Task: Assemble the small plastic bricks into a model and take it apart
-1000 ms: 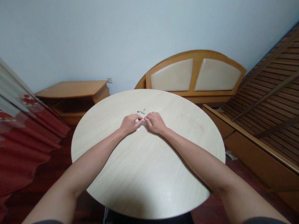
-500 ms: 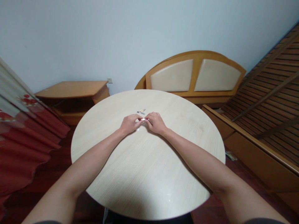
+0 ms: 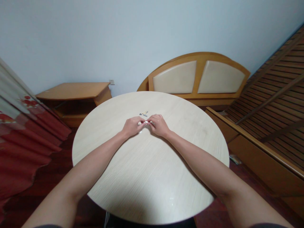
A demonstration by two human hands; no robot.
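Over the middle of a round pale table [image 3: 147,171], my left hand [image 3: 132,126] and my right hand [image 3: 158,124] meet fingertip to fingertip. Both are closed in a pinch on one small white piece [image 3: 146,122], too small for me to tell its kind. Just beyond the fingers lie a few tiny parts: a yellowish piece [image 3: 144,112], a grey strip [image 3: 145,115] and a dark bit [image 3: 140,114]. A small whitish scrap [image 3: 140,131] rests on the tabletop below my left fingers.
Behind the table stand a low wooden cabinet [image 3: 76,90] on the left and a headboard [image 3: 199,96] with cream panels. A red and white curtain [image 3: 28,142] hangs at the left. Wooden slats [image 3: 273,85] and a bed frame [image 3: 251,148] fill the right side.
The white piece between my fingertips has turned slightly and shows a little differently. My hands and arms stay almost where they were.
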